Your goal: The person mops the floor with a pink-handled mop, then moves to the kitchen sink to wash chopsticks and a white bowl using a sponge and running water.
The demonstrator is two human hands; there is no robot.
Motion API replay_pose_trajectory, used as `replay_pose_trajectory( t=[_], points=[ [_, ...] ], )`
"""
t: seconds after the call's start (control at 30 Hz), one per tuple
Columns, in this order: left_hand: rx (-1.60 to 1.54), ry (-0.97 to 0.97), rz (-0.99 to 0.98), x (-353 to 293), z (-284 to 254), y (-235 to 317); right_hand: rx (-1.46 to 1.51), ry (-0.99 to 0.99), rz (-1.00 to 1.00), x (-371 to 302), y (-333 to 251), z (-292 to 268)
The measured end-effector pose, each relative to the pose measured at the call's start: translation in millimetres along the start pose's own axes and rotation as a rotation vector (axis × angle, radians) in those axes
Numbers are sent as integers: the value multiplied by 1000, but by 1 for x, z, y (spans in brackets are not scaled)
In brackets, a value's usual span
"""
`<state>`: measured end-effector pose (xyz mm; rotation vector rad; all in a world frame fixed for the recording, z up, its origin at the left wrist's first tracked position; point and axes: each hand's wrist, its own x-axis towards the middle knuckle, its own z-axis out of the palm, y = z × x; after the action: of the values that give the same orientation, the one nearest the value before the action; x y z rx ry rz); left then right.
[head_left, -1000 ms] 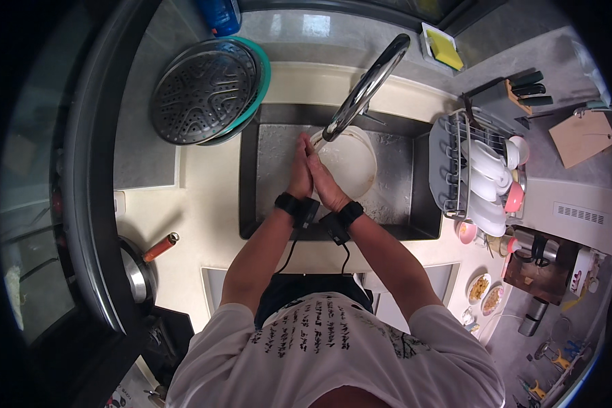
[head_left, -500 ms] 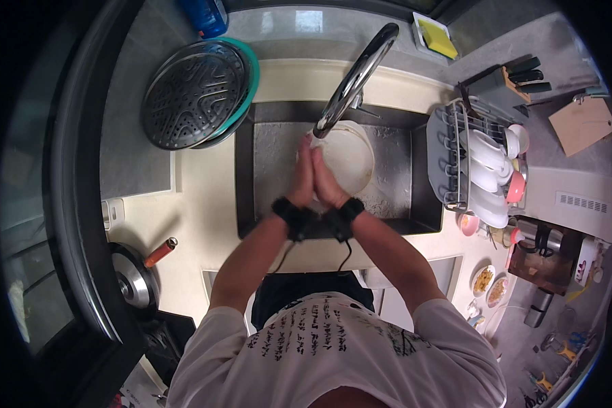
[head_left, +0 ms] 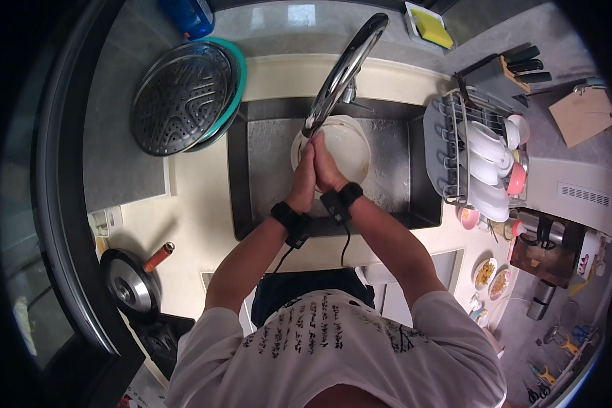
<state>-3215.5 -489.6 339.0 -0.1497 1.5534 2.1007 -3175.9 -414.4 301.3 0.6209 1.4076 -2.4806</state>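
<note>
White round dish sits in the sink, beneath your hands and the faucet spout. Your left hand and right hand are pressed together palm to palm, fingertips right at the spout. Can't tell if anything's between the palms, or if either hand touches the dish. You've got a black band on each wrist, cabled. Right of the sink: dish rack with white bowls and a pink one. Left on the worktop: perforated metal tray over a teal rim, and, nearer you, a lidded black pan, red-brown handle.
</note>
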Motion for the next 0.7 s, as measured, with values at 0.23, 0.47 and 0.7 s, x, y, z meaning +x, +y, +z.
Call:
replay_pose_trajectory(
  t=[0.23,0.47,0.7],
  points=[
    [-106,88,-113,2,-3,-9,-197,19,-64,4,-4,-1],
    [-187,-69,-14,8,-15,-21,-338,1,-89,-3,-30,11],
    [-170,9,-54,6,-5,5,-504,114,-309,13,-22,19]
  ],
)
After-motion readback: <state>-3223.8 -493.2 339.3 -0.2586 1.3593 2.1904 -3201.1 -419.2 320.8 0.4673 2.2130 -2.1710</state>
